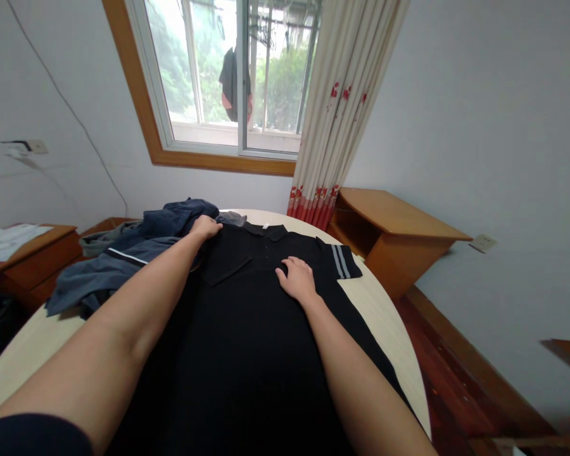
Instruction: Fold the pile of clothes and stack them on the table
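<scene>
A black polo shirt (251,329) lies front up on the round table, its collar toward the window. Its right-hand sleeve (346,261) carries two grey stripes and is spread outward. On the other side, the sleeve lies folded in over the chest. My left hand (206,227) is closed on the cloth at the shirt's left shoulder, fingertips partly hidden. Just below the button placket, my right hand (298,278) rests on the chest with fingers extended, pressing on the cloth without grasping it.
A heap of dark blue and grey clothes (123,266) sits on the table (389,316) at left, beside my left forearm. A wooden cabinet (389,234) stands at right behind the table. Beyond are a curtain (342,114) and a window (237,82).
</scene>
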Demonstrator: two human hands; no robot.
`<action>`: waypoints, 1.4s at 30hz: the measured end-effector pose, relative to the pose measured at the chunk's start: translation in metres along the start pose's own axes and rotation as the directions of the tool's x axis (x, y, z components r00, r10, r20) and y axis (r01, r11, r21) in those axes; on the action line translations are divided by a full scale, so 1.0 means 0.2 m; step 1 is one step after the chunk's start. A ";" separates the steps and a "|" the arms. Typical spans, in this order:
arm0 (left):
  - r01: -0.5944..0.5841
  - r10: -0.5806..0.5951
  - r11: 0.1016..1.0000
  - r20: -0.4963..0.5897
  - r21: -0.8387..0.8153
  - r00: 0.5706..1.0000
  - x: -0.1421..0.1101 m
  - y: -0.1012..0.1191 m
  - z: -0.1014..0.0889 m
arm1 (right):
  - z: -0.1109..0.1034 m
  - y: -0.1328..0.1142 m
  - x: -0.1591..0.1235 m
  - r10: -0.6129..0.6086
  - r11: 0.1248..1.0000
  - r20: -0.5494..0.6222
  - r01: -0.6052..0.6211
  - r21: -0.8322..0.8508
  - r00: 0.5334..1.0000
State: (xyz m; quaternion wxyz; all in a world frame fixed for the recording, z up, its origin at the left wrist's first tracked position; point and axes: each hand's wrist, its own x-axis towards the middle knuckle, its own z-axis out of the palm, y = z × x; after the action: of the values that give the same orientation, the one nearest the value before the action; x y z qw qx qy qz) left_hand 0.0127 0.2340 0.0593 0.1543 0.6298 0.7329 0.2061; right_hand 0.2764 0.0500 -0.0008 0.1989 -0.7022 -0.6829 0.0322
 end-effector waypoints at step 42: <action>-0.380 0.358 0.788 0.142 0.485 0.923 -0.25 -0.17 0.23 | 0.03 0.01 -0.01 -0.010 1.000 0.009 0.010 0.014 1.000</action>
State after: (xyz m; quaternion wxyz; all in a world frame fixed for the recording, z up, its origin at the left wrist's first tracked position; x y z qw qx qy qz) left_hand 0.0140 0.1860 0.0013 -0.0428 0.7829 0.6203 0.0203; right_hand 0.2759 0.0498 -0.0065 0.2010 -0.6971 -0.6871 0.0393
